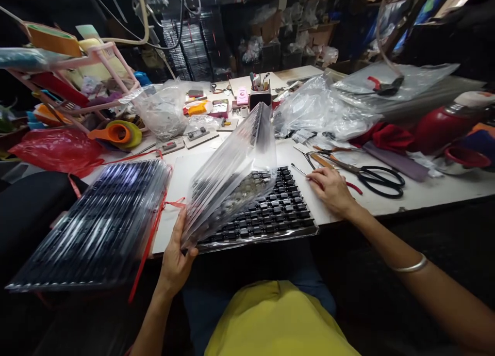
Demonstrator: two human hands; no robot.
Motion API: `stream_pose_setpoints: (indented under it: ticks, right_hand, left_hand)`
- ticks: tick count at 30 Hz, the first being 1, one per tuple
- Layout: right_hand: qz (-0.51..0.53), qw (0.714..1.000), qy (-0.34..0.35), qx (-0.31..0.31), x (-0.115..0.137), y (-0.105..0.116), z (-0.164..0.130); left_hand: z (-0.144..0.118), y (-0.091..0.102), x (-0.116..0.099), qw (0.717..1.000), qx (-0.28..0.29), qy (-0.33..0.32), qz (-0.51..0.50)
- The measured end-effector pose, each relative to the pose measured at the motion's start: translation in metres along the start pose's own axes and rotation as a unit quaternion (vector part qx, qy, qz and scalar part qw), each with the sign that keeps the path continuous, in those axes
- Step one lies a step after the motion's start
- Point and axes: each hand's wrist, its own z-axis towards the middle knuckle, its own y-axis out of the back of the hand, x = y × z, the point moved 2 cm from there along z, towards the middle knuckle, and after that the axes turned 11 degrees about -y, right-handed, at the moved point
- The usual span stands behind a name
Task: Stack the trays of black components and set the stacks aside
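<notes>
My left hand (176,258) grips the near left edge of a clear ribbed plastic tray (228,175), tilted up over the table. Beneath it lies another tray filled with rows of small black parts (284,206), partly hidden by the raised one. To the right, my right hand (332,191) rests palm down on the table, its fingers closed at a thin metal-tipped tool (297,168). The fingers cover most of that tool. A red curved handle (353,188) shows just beyond this hand.
Black-handled scissors (381,180) lie at right, near a red bottle (436,126). At left are a stack of filled plastic trays (93,222) with red ribbon (147,247) and a pink rack (112,57). Clear plastic bags (325,108) stand behind the work area.
</notes>
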Motion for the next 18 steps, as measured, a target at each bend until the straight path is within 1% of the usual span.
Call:
stream_pose_setpoints:
  ticks: [2,5,8,9,10,11,12,13,14,15,16,18]
  right_hand:
    - [-0.022,1.000,-0.005,0.009,-0.015,-0.006,-0.004]
    - [-0.041,0.999,-0.022,-0.001,-0.026,-0.008,0.009]
    - [-0.052,0.996,-0.047,-0.048,-0.017,0.002,0.022]
    - [-0.024,0.996,-0.052,-0.064,-0.010,0.007,0.023]
    - [0.031,0.996,-0.058,-0.065,-0.001,0.011,0.021]
    - [0.111,0.990,-0.069,-0.043,0.009,0.015,0.016]
    - [0.205,0.975,-0.086,-0.001,0.018,0.016,0.010]
    - [0.289,0.950,-0.109,0.051,0.026,0.016,0.002]
    - [0.345,0.924,-0.135,0.096,0.032,0.015,-0.006]
    - [0.371,0.906,-0.161,0.124,0.036,0.013,-0.014]
    - [0.373,0.900,-0.182,0.132,0.037,0.011,-0.020]
    - [0.339,0.912,-0.205,0.106,0.032,0.007,-0.029]
  left_hand:
    - [-0.001,0.000,-0.001,1.000,0.011,-0.006,0.002]
    - [-0.001,0.000,-0.004,1.000,0.020,-0.012,0.003]
    - [0.001,0.000,-0.008,0.999,0.026,-0.021,0.026]
    - [0.002,-0.001,-0.009,0.998,0.033,-0.025,0.041]
    - [0.003,-0.001,-0.010,0.997,0.043,-0.027,0.057]
    - [0.004,-0.002,-0.010,0.995,0.055,-0.028,0.075]
    - [0.005,-0.003,-0.010,0.993,0.067,-0.027,0.092]
    - [0.005,-0.003,-0.010,0.991,0.078,-0.026,0.106]
    - [0.005,-0.003,-0.009,0.989,0.087,-0.024,0.118]
    - [0.006,-0.003,-0.009,0.988,0.093,-0.024,0.124]
    - [0.005,-0.003,-0.009,0.987,0.095,-0.025,0.125]
    - [0.005,-0.002,-0.010,0.989,0.089,-0.029,0.110]
